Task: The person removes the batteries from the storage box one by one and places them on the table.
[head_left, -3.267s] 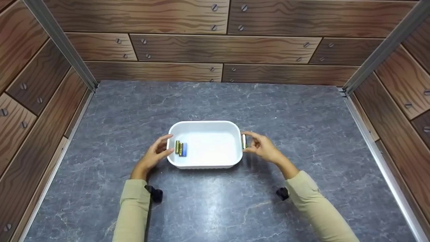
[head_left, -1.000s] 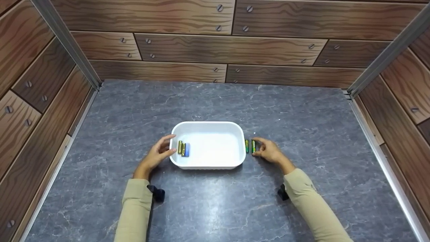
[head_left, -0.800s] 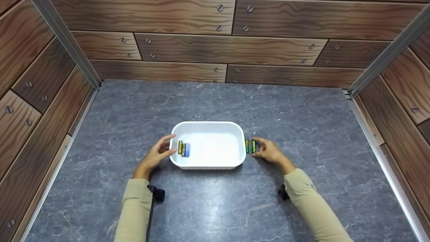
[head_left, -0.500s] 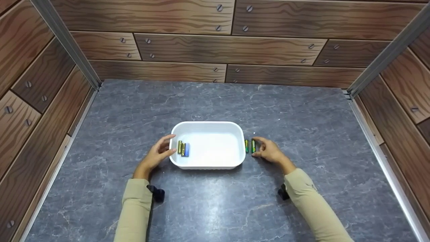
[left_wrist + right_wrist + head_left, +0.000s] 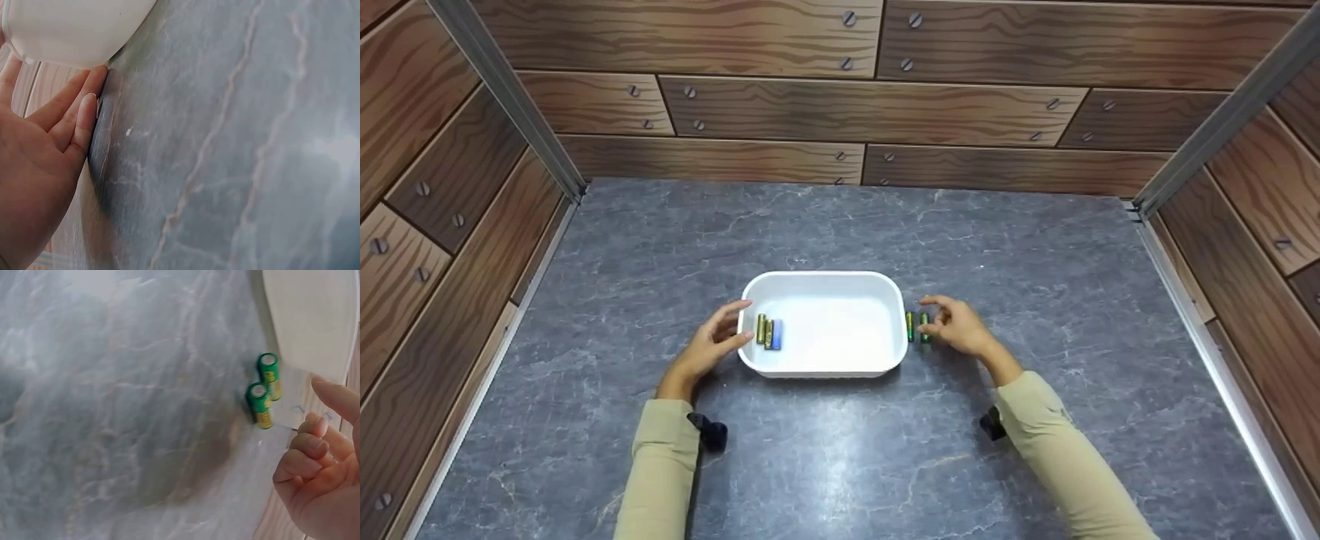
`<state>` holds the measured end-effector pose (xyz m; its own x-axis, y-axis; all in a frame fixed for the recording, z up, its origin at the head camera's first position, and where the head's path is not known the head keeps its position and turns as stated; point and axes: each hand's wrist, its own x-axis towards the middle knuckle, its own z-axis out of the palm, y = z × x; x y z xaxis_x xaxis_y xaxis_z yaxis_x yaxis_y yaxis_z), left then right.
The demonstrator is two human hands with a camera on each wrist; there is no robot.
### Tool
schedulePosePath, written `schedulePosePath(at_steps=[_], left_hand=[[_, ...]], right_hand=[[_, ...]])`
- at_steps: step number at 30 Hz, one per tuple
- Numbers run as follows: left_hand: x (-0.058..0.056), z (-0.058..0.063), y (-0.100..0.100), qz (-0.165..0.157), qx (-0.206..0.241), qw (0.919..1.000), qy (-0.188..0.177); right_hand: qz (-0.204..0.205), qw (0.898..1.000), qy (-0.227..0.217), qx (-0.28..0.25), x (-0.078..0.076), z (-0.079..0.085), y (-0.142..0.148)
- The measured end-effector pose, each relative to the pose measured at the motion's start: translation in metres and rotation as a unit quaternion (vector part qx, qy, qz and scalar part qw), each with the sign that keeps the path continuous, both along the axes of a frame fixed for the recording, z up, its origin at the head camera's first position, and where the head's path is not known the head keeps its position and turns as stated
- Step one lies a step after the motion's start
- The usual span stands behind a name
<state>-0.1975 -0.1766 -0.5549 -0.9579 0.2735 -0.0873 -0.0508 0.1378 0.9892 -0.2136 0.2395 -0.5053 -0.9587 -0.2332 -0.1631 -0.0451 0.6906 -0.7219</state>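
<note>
Left hand (image 5: 711, 339): fingers relaxed, spread, tips at left rim of white tray (image 5: 840, 322). Inside, left end: two gold batteries (image 5: 761, 328), blue cylinder (image 5: 777, 334). Just right of tray: two green batteries (image 5: 910, 327). Right hand (image 5: 958, 328): thumb, index parted, beside outer green battery.

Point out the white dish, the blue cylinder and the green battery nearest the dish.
White dish (image 5: 840, 322), head view: bare inside floor.
Blue cylinder (image 5: 777, 335), head view: middle of side.
Green battery (image 5: 270, 378), right wrist view: labelled side.
</note>
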Motion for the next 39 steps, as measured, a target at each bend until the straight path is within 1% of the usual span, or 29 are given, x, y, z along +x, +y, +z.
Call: schedulePosePath(at_steps=[4,9,11,13,18,21,25,28,35,39], left_hand=[[0.000,0.001,0.000,0.004,-0.001,1.0000,0.000],[0.000,0.001,0.002,0.008,-0.002,1.0000,-0.005],[0.000,0.001,0.002,0.011,-0.004,0.9999,-0.004],[0.000,0.001,0.003,0.015,-0.006,0.9999,-0.001],[0.001,0.001,0.005,0.011,-0.011,0.9998,0.012],[0.000,0.000,0.007,0.012,-0.011,0.9997,0.017],[0.000,0.000,0.008,0.019,-0.012,0.9996,0.017],[0.000,-0.001,0.008,0.022,-0.015,0.9995,0.016],[0.000,-0.001,0.007,0.016,-0.010,0.9997,0.017],[0.000,-0.002,0.007,0.003,-0.001,0.9999,0.016]], right_hand=[[0.000,1.000,0.001,-0.005,0.000,0.008,-0.005],[-0.008,0.999,0.032,-0.037,0.003,0.018,-0.014],[-0.002,0.998,0.042,-0.049,0.005,0.021,-0.018],[0.006,0.998,0.042,-0.053,0.007,0.025,-0.023],[0.036,0.997,0.046,-0.059,0.011,0.030,-0.035],[0.048,0.995,0.060,-0.067,0.012,0.031,-0.044],[0.061,0.991,0.083,-0.080,0.013,0.031,-0.054],[0.073,0.990,0.090,-0.083,0.014,0.030,-0.062],[0.085,0.991,0.075,-0.075,0.018,0.028,-0.077],[0.090,0.991,0.069,-0.068,0.019,0.025,-0.085]])
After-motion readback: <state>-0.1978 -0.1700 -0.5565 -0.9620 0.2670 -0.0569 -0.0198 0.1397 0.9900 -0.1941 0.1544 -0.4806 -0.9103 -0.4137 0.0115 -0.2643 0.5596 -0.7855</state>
